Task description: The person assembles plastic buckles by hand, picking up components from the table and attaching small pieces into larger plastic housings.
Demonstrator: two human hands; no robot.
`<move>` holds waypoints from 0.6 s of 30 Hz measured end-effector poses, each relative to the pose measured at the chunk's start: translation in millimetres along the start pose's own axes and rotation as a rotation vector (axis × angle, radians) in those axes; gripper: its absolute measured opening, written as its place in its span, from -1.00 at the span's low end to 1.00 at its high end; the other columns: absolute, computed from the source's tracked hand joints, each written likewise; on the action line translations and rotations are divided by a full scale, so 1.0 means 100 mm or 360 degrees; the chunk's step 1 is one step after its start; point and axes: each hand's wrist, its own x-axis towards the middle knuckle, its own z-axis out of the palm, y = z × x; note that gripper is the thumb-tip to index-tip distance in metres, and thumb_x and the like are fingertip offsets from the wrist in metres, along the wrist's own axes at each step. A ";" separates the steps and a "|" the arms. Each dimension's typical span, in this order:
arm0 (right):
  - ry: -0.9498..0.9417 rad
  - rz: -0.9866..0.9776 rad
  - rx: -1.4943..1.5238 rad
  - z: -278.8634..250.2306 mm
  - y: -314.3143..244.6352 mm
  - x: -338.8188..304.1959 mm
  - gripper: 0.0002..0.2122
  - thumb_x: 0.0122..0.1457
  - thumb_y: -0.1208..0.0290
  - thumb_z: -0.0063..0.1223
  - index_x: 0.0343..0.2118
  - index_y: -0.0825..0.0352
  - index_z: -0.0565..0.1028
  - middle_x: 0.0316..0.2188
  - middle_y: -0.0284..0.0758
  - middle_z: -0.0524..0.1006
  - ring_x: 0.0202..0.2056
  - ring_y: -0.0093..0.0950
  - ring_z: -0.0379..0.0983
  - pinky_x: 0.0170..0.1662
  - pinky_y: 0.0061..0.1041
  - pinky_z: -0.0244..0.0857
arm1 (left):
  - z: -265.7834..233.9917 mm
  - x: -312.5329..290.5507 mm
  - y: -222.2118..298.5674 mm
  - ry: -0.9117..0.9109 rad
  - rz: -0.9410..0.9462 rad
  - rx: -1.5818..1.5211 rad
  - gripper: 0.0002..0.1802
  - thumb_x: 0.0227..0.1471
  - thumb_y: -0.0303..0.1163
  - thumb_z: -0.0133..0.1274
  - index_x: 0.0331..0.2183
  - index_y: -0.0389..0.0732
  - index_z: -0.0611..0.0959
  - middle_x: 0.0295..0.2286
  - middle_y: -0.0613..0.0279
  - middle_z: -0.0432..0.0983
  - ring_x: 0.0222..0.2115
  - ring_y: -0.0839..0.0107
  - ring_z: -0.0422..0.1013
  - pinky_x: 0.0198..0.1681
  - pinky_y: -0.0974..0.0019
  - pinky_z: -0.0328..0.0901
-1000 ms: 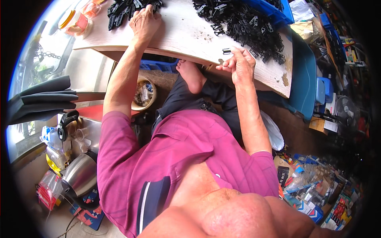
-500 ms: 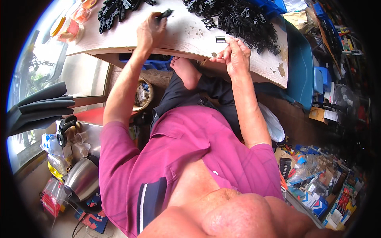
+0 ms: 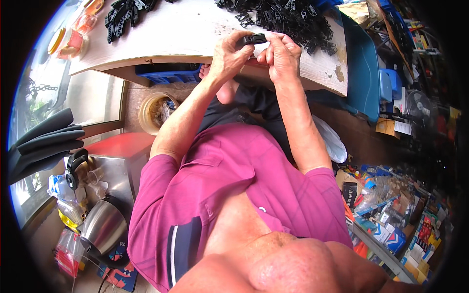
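Observation:
Over the near edge of the table (image 3: 190, 29), my two hands meet at a small black plastic part (image 3: 254, 39). My left hand (image 3: 230, 57) pinches it from the left with thumb and fingers. At its right end my right hand (image 3: 283, 57) has thumb and forefinger pressed together, other fingers curled. The small black clip that the right hand carried earlier cannot be told apart from the part now. Beyond my right hand lies a large heap of black plastic clips (image 3: 298, 24). Farther left is a smaller pile of long black toothed parts (image 3: 122, 19).
Tubs with orange lids (image 3: 68, 44) stand at the table's left end. A blue crate (image 3: 168, 74) and a round bin (image 3: 152, 113) are beneath and beside the table. To the right is a teal chair (image 3: 364, 68). A metal kettle (image 3: 103, 224) stands at lower left.
My left hand has come right and nearer with its black part, meeting my right hand. The right hand has shifted slightly, bringing its small clip to the part. The view has turned a little.

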 end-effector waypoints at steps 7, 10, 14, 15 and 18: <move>0.0078 0.0033 -0.0011 0.00 0.06 -0.04 -0.89 0.11 0.50 0.17 -0.38 0.40 0.47 -0.82 -0.45 0.30 -0.83 -0.60 0.18 -0.69 -0.52 0.26 | 0.00 0.00 -0.03 -0.0045 0.0131 0.0279 -0.65 0.04 -0.51 0.05 -0.08 -0.28 0.54 -0.46 0.30 0.48 -0.48 0.60 0.42 -0.43 0.48 0.40; 0.0085 0.0070 -0.0068 0.01 0.07 -0.05 -0.90 0.11 0.49 0.16 -0.39 0.39 0.48 -0.81 -0.46 0.30 -0.84 -0.61 0.17 -0.69 -0.53 0.25 | 0.01 0.00 0.04 -0.0048 0.0341 0.0456 -0.63 0.06 -0.46 0.07 -0.05 -0.26 0.52 -0.44 0.27 0.49 -0.49 0.61 0.41 -0.44 0.46 0.39; 0.0120 0.0086 -0.0125 -0.04 0.11 -0.04 -0.90 0.11 0.47 0.18 -0.43 0.35 0.49 -0.80 -0.46 0.32 -0.82 -0.64 0.16 -0.69 -0.53 0.23 | 0.11 -0.03 0.19 0.0057 0.0143 0.0364 -0.71 0.05 -0.35 0.11 -0.17 -0.24 0.61 -0.53 0.23 0.53 -0.55 0.55 0.44 -0.47 0.43 0.36; 0.0094 0.0049 -0.0190 -0.02 0.11 -0.03 -0.89 0.11 0.46 0.19 -0.45 0.35 0.49 -0.79 -0.46 0.33 -0.81 -0.65 0.16 -0.69 -0.53 0.23 | 0.12 -0.03 0.21 0.0108 0.0065 0.0279 -0.74 0.03 -0.30 0.12 -0.25 -0.24 0.65 -0.58 0.18 0.57 -0.59 0.48 0.47 -0.48 0.39 0.35; 0.0113 0.0073 -0.0159 0.02 0.10 -0.04 -0.85 0.04 0.45 0.21 -0.49 0.36 0.45 -0.77 -0.45 0.33 -0.79 -0.68 0.14 -0.73 -0.51 0.31 | 0.10 0.01 0.15 0.0173 0.0086 0.0180 -0.79 0.05 -0.31 0.11 -0.34 -0.26 0.67 -0.61 0.23 0.57 -0.62 0.54 0.44 -0.51 0.41 0.35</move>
